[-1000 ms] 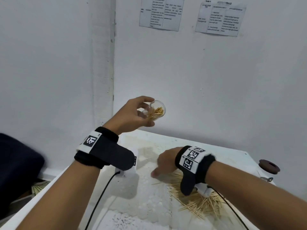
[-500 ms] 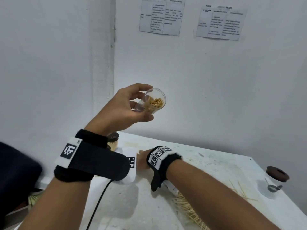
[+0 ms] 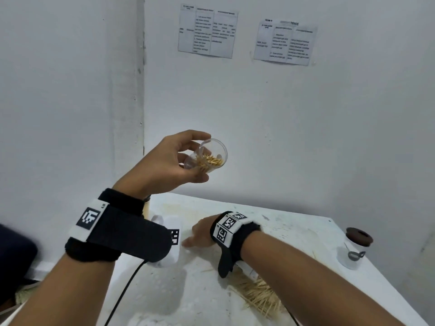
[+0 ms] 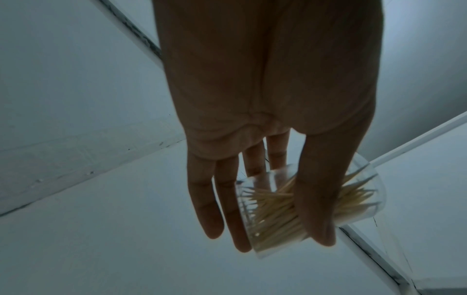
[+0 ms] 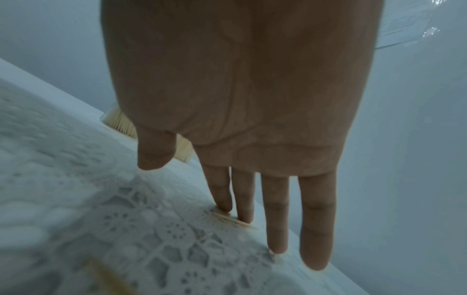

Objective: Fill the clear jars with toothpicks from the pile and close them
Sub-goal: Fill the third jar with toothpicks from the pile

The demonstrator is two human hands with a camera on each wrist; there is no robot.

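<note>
The left hand (image 3: 164, 165) holds 1 clear jar (image 3: 207, 158) up in the air, well above the table (image 3: 294, 234). Its thumb and fingers (image 4: 318, 209) curl round the jar's sides. The jar is tipped on its side with its mouth open and no lid on. It has toothpicks (image 4: 278, 209) in it but looks only partly full. If the jar tips more, I think the toothpicks could slide out and fall, because nothing closes it.

The right hand (image 3: 200, 234) is low over the lace cloth (image 5: 151, 239) on the table. Its fingers (image 5: 275, 215) are straight and spread, and the tips touch the cloth. It holds nothing. The pile (image 3: 256, 295) of toothpicks lies nearer the person, beside the right wrist.

Far right stands 1 jar with a brown lid (image 3: 357, 236).
</note>
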